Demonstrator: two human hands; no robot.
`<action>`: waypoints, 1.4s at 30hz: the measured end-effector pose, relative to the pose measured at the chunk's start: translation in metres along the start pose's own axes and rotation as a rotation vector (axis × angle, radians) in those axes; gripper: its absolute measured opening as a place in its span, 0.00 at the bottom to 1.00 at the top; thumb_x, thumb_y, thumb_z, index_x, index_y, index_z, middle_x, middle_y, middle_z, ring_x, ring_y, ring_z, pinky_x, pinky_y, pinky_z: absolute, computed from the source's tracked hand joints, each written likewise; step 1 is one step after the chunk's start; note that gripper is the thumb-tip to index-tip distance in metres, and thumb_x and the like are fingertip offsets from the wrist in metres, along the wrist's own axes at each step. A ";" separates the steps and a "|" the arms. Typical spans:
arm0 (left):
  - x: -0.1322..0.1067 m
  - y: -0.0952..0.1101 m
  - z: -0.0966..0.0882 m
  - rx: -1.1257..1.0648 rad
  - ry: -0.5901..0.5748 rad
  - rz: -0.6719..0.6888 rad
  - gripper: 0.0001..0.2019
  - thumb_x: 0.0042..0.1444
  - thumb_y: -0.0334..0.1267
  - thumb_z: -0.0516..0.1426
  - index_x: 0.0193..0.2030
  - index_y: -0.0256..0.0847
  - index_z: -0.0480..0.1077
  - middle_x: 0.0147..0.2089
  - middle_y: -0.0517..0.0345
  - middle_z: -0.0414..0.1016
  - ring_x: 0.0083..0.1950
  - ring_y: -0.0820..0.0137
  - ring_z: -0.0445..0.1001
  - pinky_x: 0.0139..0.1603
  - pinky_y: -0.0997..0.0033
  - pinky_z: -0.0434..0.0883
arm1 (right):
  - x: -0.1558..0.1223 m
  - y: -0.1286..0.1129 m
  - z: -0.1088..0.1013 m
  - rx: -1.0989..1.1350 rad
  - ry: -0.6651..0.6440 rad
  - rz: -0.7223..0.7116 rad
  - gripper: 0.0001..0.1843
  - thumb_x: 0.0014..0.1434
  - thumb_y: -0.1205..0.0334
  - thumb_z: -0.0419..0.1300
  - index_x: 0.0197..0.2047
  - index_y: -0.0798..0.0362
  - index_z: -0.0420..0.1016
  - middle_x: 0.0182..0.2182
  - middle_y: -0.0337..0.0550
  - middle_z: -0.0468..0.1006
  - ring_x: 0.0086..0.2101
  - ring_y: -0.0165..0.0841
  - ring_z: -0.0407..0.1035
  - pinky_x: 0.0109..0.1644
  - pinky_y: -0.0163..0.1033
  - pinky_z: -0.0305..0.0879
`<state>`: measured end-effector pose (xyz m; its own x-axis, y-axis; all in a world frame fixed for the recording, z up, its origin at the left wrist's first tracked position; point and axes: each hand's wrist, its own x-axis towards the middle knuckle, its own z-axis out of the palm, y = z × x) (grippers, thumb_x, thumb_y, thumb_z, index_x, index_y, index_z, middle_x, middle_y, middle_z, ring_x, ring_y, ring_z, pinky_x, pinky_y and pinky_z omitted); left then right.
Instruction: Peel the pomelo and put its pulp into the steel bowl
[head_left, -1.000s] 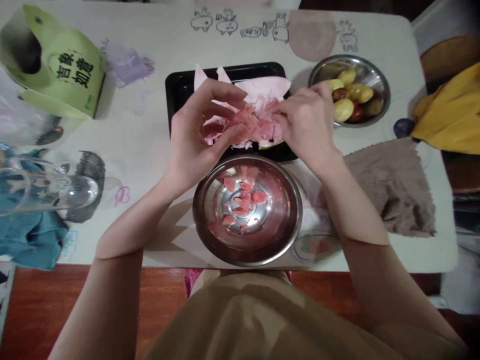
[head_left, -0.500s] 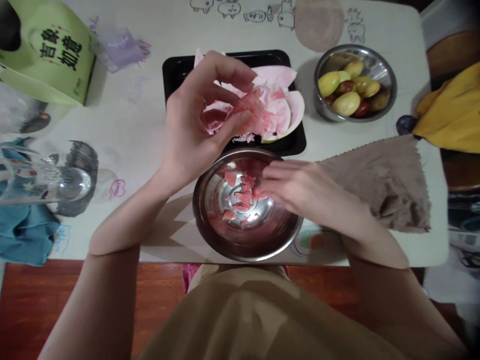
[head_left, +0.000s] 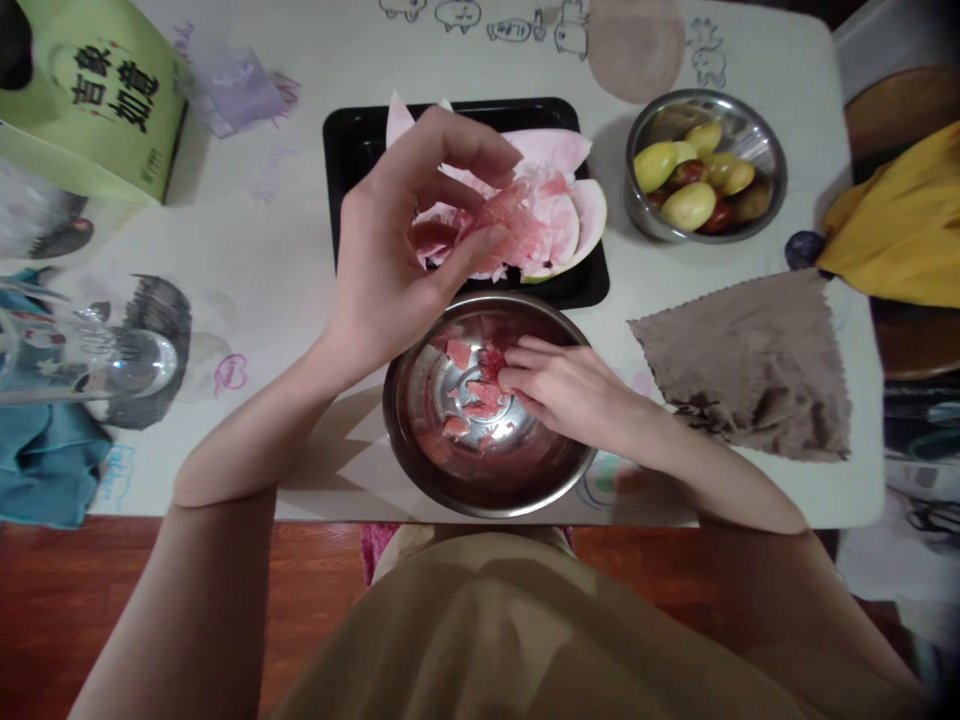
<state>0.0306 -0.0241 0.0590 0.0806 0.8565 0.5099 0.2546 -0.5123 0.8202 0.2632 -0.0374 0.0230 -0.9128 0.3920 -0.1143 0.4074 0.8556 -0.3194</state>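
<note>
My left hand [head_left: 401, 250] is raised over the black tray [head_left: 352, 150] and grips a chunk of pink pomelo flesh [head_left: 499, 225] between thumb and fingers. Pale pink peel pieces [head_left: 570, 205] lie in the tray behind it. My right hand [head_left: 562, 390] reaches into the steel bowl [head_left: 420, 440] at the table's near edge, its fingers pinched together among the small pink fruit bits [head_left: 469, 375] on the bowl's bottom. What the fingertips hold, if anything, is too small to make out.
A second steel bowl [head_left: 765, 150] with green and red fruits stands at the back right. A brown cloth [head_left: 750, 365] lies right of the near bowl. At the left are a green box [head_left: 90, 100] and a clear glass [head_left: 90, 355] lying on its side.
My right hand left the pomelo over the tray, came down into the near bowl and now rests lower among the bits. The left hand stayed over the tray with the fruit.
</note>
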 end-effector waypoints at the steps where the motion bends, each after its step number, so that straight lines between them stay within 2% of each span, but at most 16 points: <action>1: 0.000 0.000 0.000 0.005 0.000 -0.002 0.16 0.58 0.50 0.69 0.50 0.50 0.77 0.50 0.53 0.77 0.44 0.63 0.77 0.28 0.67 0.70 | -0.001 -0.001 0.001 0.004 -0.006 0.007 0.14 0.66 0.73 0.58 0.49 0.50 0.81 0.47 0.46 0.82 0.48 0.39 0.73 0.51 0.42 0.67; 3: -0.002 0.001 0.002 0.013 0.006 0.007 0.14 0.59 0.49 0.68 0.50 0.52 0.76 0.50 0.54 0.77 0.45 0.62 0.77 0.30 0.66 0.70 | -0.003 -0.003 0.002 -0.009 -0.003 0.022 0.13 0.65 0.73 0.59 0.48 0.50 0.81 0.47 0.46 0.82 0.48 0.39 0.73 0.50 0.42 0.67; 5: -0.003 0.001 0.003 0.017 0.018 0.009 0.13 0.60 0.48 0.67 0.50 0.53 0.76 0.50 0.56 0.77 0.45 0.62 0.78 0.31 0.64 0.71 | -0.004 -0.005 0.004 -0.049 0.015 0.024 0.11 0.65 0.71 0.61 0.47 0.50 0.81 0.47 0.48 0.82 0.48 0.40 0.72 0.44 0.41 0.67; 7: -0.003 0.000 0.003 0.017 0.006 0.012 0.14 0.59 0.47 0.68 0.50 0.52 0.76 0.50 0.56 0.77 0.45 0.62 0.78 0.31 0.64 0.72 | -0.003 -0.007 0.006 -0.096 0.028 0.009 0.09 0.66 0.69 0.62 0.46 0.50 0.82 0.47 0.48 0.82 0.48 0.42 0.71 0.37 0.41 0.64; 10: -0.003 0.001 0.003 0.019 -0.019 -0.015 0.16 0.57 0.48 0.69 0.51 0.52 0.76 0.51 0.57 0.78 0.45 0.62 0.77 0.32 0.63 0.74 | -0.001 -0.010 0.006 -0.141 0.051 -0.009 0.08 0.66 0.69 0.62 0.44 0.49 0.82 0.44 0.47 0.82 0.48 0.41 0.70 0.34 0.40 0.59; 15: -0.005 0.006 0.005 0.015 0.037 -0.056 0.12 0.59 0.47 0.68 0.48 0.57 0.77 0.51 0.57 0.78 0.45 0.59 0.79 0.33 0.61 0.74 | -0.003 -0.011 0.006 -0.182 0.071 0.018 0.08 0.66 0.71 0.62 0.40 0.50 0.82 0.43 0.47 0.83 0.46 0.40 0.70 0.32 0.39 0.58; 18: -0.005 0.005 0.005 0.020 0.017 -0.032 0.13 0.58 0.45 0.68 0.49 0.58 0.76 0.51 0.58 0.78 0.45 0.59 0.79 0.33 0.61 0.74 | -0.007 -0.014 0.006 -0.219 0.060 0.012 0.09 0.64 0.74 0.63 0.39 0.50 0.81 0.43 0.47 0.83 0.46 0.40 0.70 0.32 0.39 0.58; 21: -0.006 0.003 0.004 0.033 -0.012 -0.037 0.13 0.60 0.42 0.67 0.51 0.56 0.75 0.52 0.58 0.77 0.46 0.63 0.79 0.35 0.63 0.76 | -0.008 -0.019 0.007 -0.294 0.045 -0.018 0.10 0.62 0.77 0.63 0.39 0.52 0.81 0.45 0.48 0.83 0.47 0.40 0.70 0.32 0.39 0.61; 26: -0.006 0.002 0.005 0.024 -0.016 -0.018 0.12 0.61 0.41 0.66 0.51 0.51 0.75 0.52 0.57 0.78 0.45 0.65 0.78 0.36 0.65 0.77 | -0.002 -0.022 0.010 -0.363 0.046 -0.084 0.10 0.65 0.75 0.61 0.45 0.55 0.80 0.46 0.50 0.83 0.48 0.41 0.70 0.36 0.40 0.65; 30: -0.007 0.005 0.007 0.038 -0.002 -0.057 0.11 0.61 0.42 0.66 0.49 0.54 0.75 0.53 0.57 0.78 0.46 0.62 0.78 0.37 0.61 0.77 | -0.001 -0.016 0.013 -0.317 0.068 -0.137 0.10 0.66 0.73 0.60 0.48 0.56 0.80 0.46 0.49 0.83 0.49 0.40 0.70 0.36 0.39 0.64; 35: -0.006 0.006 0.005 0.048 -0.006 -0.043 0.10 0.63 0.37 0.64 0.51 0.50 0.74 0.53 0.57 0.77 0.46 0.65 0.78 0.38 0.65 0.78 | -0.005 -0.006 0.011 -0.211 0.113 -0.125 0.06 0.68 0.70 0.60 0.43 0.54 0.79 0.43 0.47 0.82 0.47 0.39 0.69 0.36 0.40 0.60; 39: -0.005 0.002 0.001 0.064 -0.041 0.013 0.14 0.61 0.34 0.65 0.52 0.53 0.74 0.52 0.57 0.76 0.44 0.66 0.78 0.34 0.66 0.75 | -0.011 0.003 -0.003 0.026 0.167 -0.066 0.10 0.71 0.64 0.58 0.39 0.53 0.79 0.35 0.43 0.79 0.40 0.36 0.69 0.37 0.39 0.60; 42: -0.005 0.003 0.001 0.065 -0.049 0.033 0.14 0.61 0.35 0.65 0.52 0.55 0.73 0.52 0.58 0.76 0.44 0.66 0.78 0.31 0.68 0.74 | -0.012 0.009 -0.014 0.195 0.162 0.009 0.09 0.71 0.63 0.58 0.38 0.52 0.77 0.32 0.40 0.76 0.36 0.33 0.68 0.39 0.38 0.61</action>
<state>0.0316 -0.0300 0.0591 0.1362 0.8422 0.5217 0.3134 -0.5362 0.7838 0.2780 -0.0291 0.0349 -0.8866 0.4616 0.0291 0.3881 0.7766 -0.4962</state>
